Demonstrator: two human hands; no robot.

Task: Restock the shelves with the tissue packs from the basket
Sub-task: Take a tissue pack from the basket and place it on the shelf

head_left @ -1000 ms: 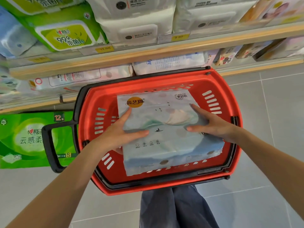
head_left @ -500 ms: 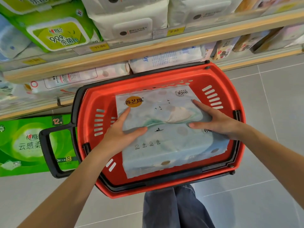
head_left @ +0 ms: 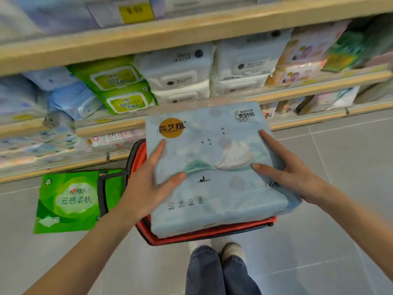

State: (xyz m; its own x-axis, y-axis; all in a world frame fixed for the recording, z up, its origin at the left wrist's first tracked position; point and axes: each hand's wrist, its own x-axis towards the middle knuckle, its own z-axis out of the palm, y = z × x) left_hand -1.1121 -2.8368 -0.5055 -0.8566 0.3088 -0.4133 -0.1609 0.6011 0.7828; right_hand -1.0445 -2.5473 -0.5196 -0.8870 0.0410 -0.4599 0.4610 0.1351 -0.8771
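Note:
A large pale-blue tissue pack [head_left: 214, 167] with a gold round logo is held up above the red basket [head_left: 208, 233], which stands on the floor and is mostly hidden under it. My left hand [head_left: 153, 184] grips the pack's left side, thumb on top. My right hand [head_left: 287, 169] grips its right side. The pack's far edge is level with the front of the lower wooden shelves [head_left: 110, 126]. Whether more packs lie in the basket is hidden.
Shelves hold green wipe packs [head_left: 121, 90], white packs [head_left: 180, 73] and blue packs [head_left: 70, 96]. A green tissue pack [head_left: 68, 201] lies on the grey tile floor left of the basket, under its black handle [head_left: 102, 194]. My legs and shoes [head_left: 221, 262] stand just behind the basket.
Both hands have lifted the pale-blue pack out of the basket and up toward the shelves. The view has tilted upward, showing more shelf rows.

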